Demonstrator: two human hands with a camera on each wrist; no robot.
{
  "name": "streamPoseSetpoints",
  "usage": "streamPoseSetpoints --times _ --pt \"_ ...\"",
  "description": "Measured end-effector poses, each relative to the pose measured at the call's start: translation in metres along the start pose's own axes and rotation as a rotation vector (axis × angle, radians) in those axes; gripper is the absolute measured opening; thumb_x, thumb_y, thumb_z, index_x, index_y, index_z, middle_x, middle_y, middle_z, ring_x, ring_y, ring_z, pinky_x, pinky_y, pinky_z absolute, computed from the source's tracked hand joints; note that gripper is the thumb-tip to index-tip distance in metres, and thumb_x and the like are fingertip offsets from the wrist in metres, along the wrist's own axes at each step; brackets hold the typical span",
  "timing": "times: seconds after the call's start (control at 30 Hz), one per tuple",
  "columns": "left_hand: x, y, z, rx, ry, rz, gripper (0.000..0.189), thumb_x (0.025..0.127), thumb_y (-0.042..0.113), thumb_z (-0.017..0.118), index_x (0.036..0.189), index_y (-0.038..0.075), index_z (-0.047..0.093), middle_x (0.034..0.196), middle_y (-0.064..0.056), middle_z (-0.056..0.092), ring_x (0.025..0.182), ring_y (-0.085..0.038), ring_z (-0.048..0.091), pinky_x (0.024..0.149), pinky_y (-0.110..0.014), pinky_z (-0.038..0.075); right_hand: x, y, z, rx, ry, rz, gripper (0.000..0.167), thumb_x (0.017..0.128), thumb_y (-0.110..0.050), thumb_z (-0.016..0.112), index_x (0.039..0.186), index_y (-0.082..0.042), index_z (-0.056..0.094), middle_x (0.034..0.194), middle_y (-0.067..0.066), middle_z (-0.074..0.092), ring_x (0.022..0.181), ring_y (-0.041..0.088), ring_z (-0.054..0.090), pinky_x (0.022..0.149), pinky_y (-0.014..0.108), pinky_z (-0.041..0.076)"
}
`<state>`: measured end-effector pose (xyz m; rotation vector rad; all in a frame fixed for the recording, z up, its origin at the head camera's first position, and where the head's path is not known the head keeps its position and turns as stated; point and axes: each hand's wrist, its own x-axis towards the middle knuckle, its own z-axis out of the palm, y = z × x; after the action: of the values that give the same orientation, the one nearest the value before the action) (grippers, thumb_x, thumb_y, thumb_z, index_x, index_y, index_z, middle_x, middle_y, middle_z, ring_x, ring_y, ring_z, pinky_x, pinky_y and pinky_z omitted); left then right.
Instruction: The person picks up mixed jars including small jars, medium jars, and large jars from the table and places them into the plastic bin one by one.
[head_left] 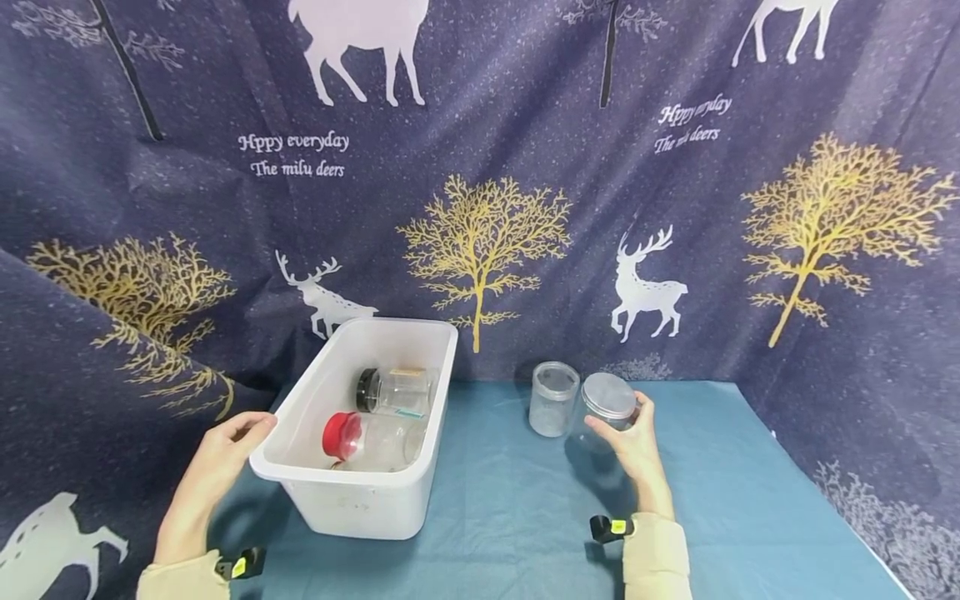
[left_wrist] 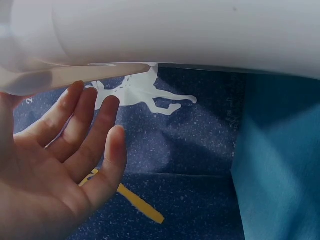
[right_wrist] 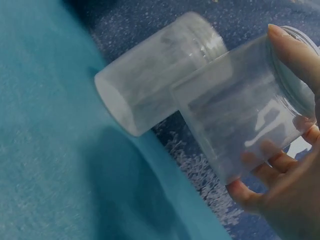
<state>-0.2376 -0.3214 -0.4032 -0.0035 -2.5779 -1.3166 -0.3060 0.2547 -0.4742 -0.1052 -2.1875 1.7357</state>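
Observation:
A white plastic bin [head_left: 360, 504] stands on the left of the table, and my left hand [head_left: 222, 454] pinches its left rim near the front corner. In the left wrist view the left hand's fingers [left_wrist: 82, 135] lie loosely bent just under the rim. My right hand [head_left: 636, 442] holds a clear plastic jar [right_wrist: 235, 105] with a grey lid [head_left: 610, 395], thumb on one side and fingers round the other. The jar is tilted and raised over the table. Just left of it stands a second clear jar [head_left: 551, 408], overlapped by the held one in the right wrist view.
Inside the bin lie a jar with a black lid [head_left: 367, 390] and one with a red lid [head_left: 342, 435], both on their sides. A blue-green cloth [head_left: 517, 517] covers the table. Behind hangs a dark blue curtain [head_left: 510, 125] with deer and trees.

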Motion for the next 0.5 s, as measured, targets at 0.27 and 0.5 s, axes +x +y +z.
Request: streamPoseSetpoints --times 0.27,0.5 --pt "0.001 0.002 -0.001 0.027 -0.006 -0.015 0.055 0.099 0.046 0.054 0.127 -0.002 0.06 0.109 -0.015 0.067 0.084 -0.005 0.059 0.07 -0.023 0.046 -0.004 -0.025 -0.004 -0.05 -0.019 -0.033 0.106 0.077 -0.031 0.085 0.15 -0.008 0.013 0.137 0.023 0.035 0.124 0.033 0.039 0.099 0.045 0.034" --pt "0.001 0.001 -0.002 0.026 -0.023 -0.02 0.057 0.099 0.046 0.053 0.129 -0.003 0.058 0.11 -0.014 0.066 0.085 -0.003 0.058 0.071 -0.024 0.047 -0.013 -0.05 -0.006 -0.071 -0.075 -0.038 0.102 0.078 -0.033 0.085 0.152 -0.012 0.017 0.135 0.019 0.039 0.119 0.03 0.044 0.09 0.039 0.041"
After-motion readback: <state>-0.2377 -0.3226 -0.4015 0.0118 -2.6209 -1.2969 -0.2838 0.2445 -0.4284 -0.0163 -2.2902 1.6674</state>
